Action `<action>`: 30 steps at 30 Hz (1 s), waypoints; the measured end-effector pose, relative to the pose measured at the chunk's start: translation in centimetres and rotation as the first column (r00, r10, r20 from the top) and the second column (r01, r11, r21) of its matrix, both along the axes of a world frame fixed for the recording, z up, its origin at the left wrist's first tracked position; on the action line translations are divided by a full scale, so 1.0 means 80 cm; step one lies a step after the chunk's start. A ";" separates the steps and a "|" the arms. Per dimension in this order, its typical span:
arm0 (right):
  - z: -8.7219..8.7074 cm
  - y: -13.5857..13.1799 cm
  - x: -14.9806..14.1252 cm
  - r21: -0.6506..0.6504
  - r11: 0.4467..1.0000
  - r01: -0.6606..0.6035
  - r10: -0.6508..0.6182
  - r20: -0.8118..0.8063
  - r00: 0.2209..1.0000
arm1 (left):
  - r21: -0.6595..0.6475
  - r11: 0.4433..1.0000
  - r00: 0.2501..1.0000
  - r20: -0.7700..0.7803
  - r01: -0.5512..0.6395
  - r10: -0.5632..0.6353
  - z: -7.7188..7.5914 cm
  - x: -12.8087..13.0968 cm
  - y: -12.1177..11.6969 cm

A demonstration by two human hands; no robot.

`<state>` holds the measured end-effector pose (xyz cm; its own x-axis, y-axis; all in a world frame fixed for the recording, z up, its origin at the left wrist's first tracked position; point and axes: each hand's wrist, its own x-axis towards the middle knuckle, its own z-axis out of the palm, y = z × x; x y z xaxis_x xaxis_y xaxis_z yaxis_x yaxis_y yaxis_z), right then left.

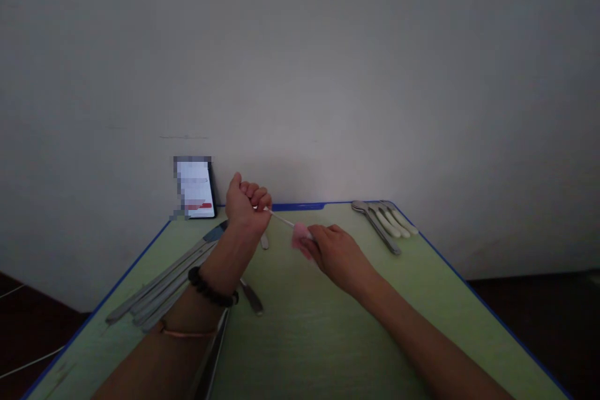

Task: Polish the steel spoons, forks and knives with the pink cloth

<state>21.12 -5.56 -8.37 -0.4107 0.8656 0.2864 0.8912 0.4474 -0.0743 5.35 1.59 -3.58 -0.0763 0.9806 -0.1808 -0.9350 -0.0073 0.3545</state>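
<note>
My left hand (246, 205) is closed in a fist around one end of a thin, pale utensil (282, 219), held above the table. Its head is hidden inside the fist, so I cannot tell its kind. At the utensil's other end, my right hand (342, 256) is closed with a pink cloth (300, 236) pinched around the shaft. Under my left forearm lie several long flat-handled metal utensils (164, 284), partly covered. A dark-ended handle (252, 298) shows beside my left wrist.
Spoons (377, 225) with metal handles and several white-handled utensils (398, 222) lie at the table's back right. A lit phone (197, 190) leans on the wall at the back left. The green table (328, 337) has a blue edge and meets the wall.
</note>
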 end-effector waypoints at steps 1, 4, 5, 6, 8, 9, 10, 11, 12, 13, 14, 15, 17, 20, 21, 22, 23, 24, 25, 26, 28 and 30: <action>-0.005 0.003 0.002 -0.014 1.000 0.011 -0.011 0.011 1.000 | -0.003 1.000 1.000 0.002 -0.016 0.016 -0.003 -0.003 0.003; -0.017 0.012 0.012 -0.075 0.997 0.018 -0.016 0.039 0.999 | -0.016 0.998 0.998 0.000 -0.061 0.061 -0.011 -0.008 0.010; -0.020 0.015 0.016 -0.095 0.995 0.014 -0.010 0.044 0.999 | -0.018 0.997 0.997 0.000 -0.071 0.071 -0.013 -0.010 0.011; -0.021 0.017 0.020 -0.114 0.993 0.009 -0.004 0.047 0.999 | -0.016 0.997 0.997 0.001 -0.079 0.079 -0.013 -0.012 0.012; -0.022 0.020 0.029 -0.144 0.989 0.015 -0.006 0.063 0.998 | -0.004 0.995 0.995 0.007 -0.100 0.100 -0.009 -0.018 0.014; -0.022 0.021 0.034 -0.153 0.988 0.024 -0.013 0.076 0.997 | 0.005 0.993 0.993 0.012 -0.115 0.115 -0.006 -0.023 0.014; -0.021 0.022 0.037 -0.159 0.987 0.032 -0.018 0.090 0.996 | 0.014 0.991 0.991 0.018 -0.134 0.133 -0.003 -0.028 0.015; -0.020 0.021 0.040 -0.163 0.986 0.038 -0.021 0.101 0.995 | 0.021 0.988 0.988 0.024 -0.150 0.150 0.001 -0.034 0.015; -0.019 0.020 0.043 -0.161 0.986 0.039 -0.022 0.105 0.994 | 0.027 0.986 0.986 0.030 -0.163 0.162 0.005 -0.039 0.015; -0.017 0.019 0.044 -0.154 0.988 0.029 -0.014 0.095 0.995 | 0.034 0.985 0.985 0.036 -0.171 0.170 0.007 -0.043 0.015; -0.014 0.017 0.044 -0.140 0.990 0.002 0.008 0.065 0.998 | 0.042 0.984 0.984 0.041 -0.174 0.172 0.009 -0.045 0.014; -0.011 0.015 0.044 -0.119 0.992 -0.041 0.043 0.016 0.999 | 0.051 0.984 0.984 0.046 -0.172 0.170 0.010 -0.045 0.013; -0.001 0.009 0.041 -0.053 0.989 -0.141 0.133 -0.129 0.983 | 0.070 0.986 0.987 0.055 -0.154 0.150 0.009 -0.039 0.011; 0.015 -0.001 0.032 0.031 0.974 -0.226 0.224 -0.325 0.919 | 0.086 0.992 0.994 0.066 -0.097 0.092 0.005 -0.017 0.002; 0.020 -0.003 0.028 0.042 0.975 -0.219 0.219 -0.360 0.907 | 0.087 0.993 0.995 0.070 -0.080 0.074 0.005 -0.008 -0.003; 0.023 -0.005 0.025 0.039 0.978 -0.205 0.205 -0.379 0.903 | 0.092 0.994 0.996 0.073 -0.066 0.060 0.004 0.000 -0.008; 0.025 -0.006 0.023 0.022 0.981 -0.194 0.187 -0.386 0.903 | 0.103 0.993 0.996 0.073 -0.056 0.049 0.003 0.008 -0.013; 0.026 -0.006 0.022 -0.001 0.982 -0.188 0.173 -0.385 0.906 | 0.122 0.991 0.997 0.065 -0.045 0.038 0.002 0.016 -0.018; 0.026 -0.005 0.022 -0.023 0.982 -0.188 0.165 -0.380 0.910 | 0.151 0.988 0.999 0.043 -0.034 0.028 0.001 0.022 -0.022; 0.027 -0.004 0.025 -0.040 0.980 -0.194 0.166 -0.368 0.915 | 0.182 0.983 1.000 -0.005 -0.024 0.025 -0.002 0.028 -0.025; 0.029 0.001 0.036 -0.034 0.980 -0.196 0.176 -0.312 0.934 | 0.228 0.974 0.972 -0.229 0.003 0.050 -0.011 0.039 -0.027; 0.036 0.007 0.057 -0.001 0.986 -0.167 0.162 -0.225 0.961 | 0.228 0.973 0.844 -0.529 0.044 0.086 -0.025 0.050 -0.026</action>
<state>25.64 -4.96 -5.50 -0.4756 0.7981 0.3700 0.7653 0.5828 -0.2733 9.32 -0.50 -5.54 -0.1179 0.9862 0.1166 -0.6005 -0.1643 0.7826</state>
